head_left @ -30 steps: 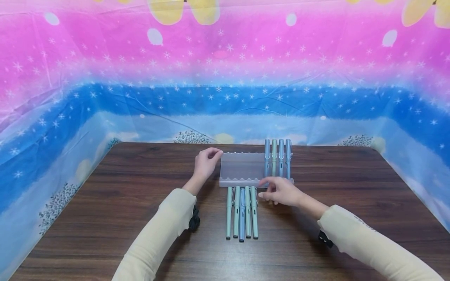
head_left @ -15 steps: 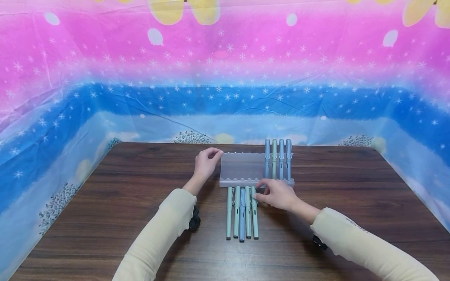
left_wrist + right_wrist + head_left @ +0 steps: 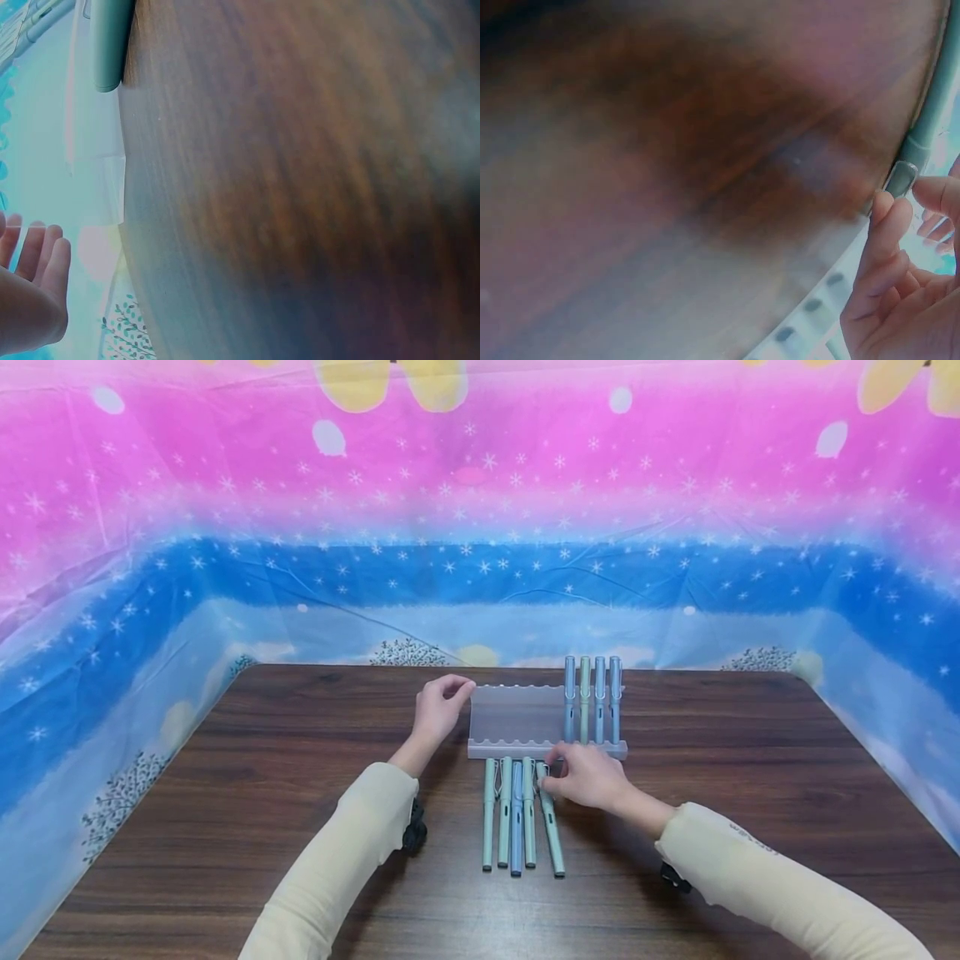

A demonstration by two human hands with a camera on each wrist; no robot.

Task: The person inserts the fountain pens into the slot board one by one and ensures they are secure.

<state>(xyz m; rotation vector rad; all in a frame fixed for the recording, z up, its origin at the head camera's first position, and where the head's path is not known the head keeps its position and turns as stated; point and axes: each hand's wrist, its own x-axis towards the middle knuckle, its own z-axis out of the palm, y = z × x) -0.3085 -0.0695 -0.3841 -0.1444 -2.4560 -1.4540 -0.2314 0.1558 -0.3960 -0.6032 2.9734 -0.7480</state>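
At the upper left corner of a clear, notched pen rack (image 3: 517, 718), my left hand (image 3: 438, 708) pinches the edge between thumb and fingers. My right hand (image 3: 588, 775) pinches the capped end of a green pen (image 3: 553, 839), the rightmost of a row in front of the rack. That pen slants, its lower end swung out to the right. In the right wrist view, thumb and fingertips close around the pen's cap and clip (image 3: 901, 178). Left of it lie a blue pen (image 3: 517, 827) and three green pens (image 3: 488, 827), side by side.
On the rack's right side stand three blue pens (image 3: 600, 693) and one green pen (image 3: 585, 693), caps up. The dark wooden table (image 3: 300, 735) extends around everything. A snowflake-patterned cloth (image 3: 480, 568) hangs behind and along both sides.
My right hand has moved left onto the rightmost green pen and taken hold of its cap. The pen has tilted, its lower end shifting right. My left hand has stayed at the rack's corner.
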